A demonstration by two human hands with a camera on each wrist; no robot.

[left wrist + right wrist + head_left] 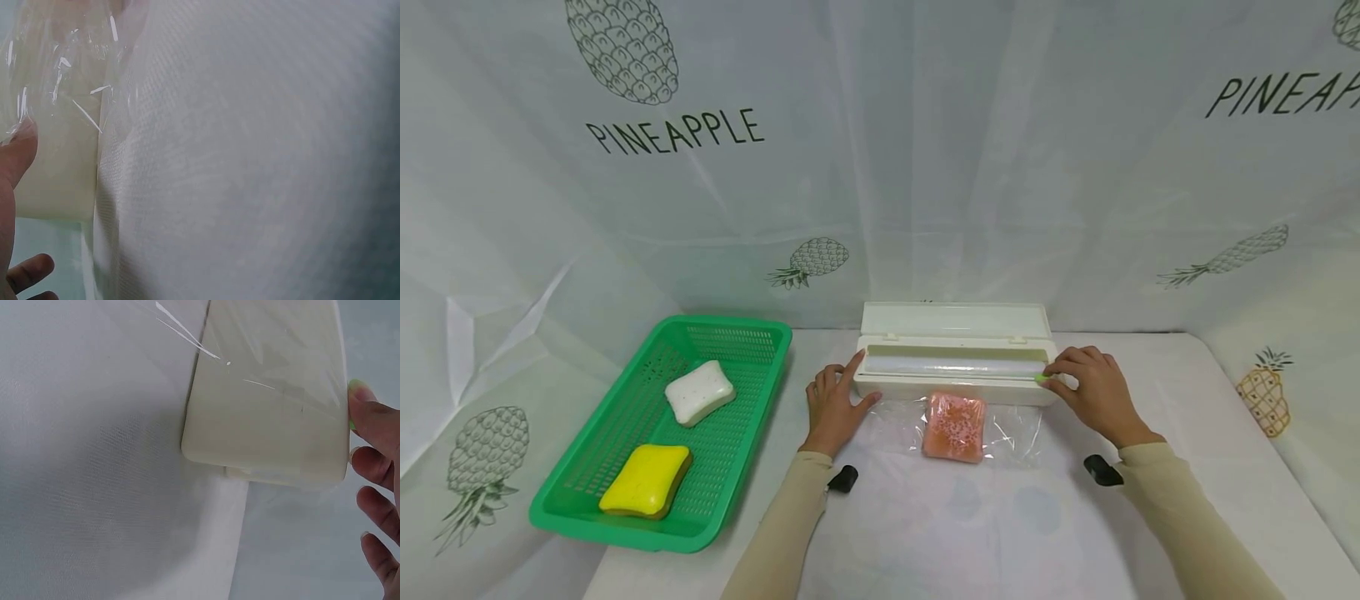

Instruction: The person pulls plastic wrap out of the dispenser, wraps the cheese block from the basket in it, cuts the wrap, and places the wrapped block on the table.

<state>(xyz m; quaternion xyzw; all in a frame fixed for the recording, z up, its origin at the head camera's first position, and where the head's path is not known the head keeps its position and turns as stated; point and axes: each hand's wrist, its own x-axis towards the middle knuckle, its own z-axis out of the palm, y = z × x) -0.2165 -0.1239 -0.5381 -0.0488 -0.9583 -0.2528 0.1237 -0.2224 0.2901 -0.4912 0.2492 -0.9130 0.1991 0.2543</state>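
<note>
A cream cling film dispenser [955, 390] lies at the back of the table with its lid raised and a roll of film [955, 367] inside. My left hand [837, 408] rests at its left end, thumb [22, 150] pressing film on the front wall and index finger at the top corner. At the right end, my right hand [1097, 392] pinches a small green slide cutter [1041, 377] between thumb and forefinger. Clear film [1011, 433] hangs over the front onto the table, and an orange-pink sponge-like block [955, 427] lies on it.
To the left stands a green plastic basket [748, 433] holding a white speckled block [700, 392] and a yellow sponge-like block [646, 481]. Behind the dispenser rises a pineapple-print cloth [925, 167]. White cloth covers the table [1000, 542].
</note>
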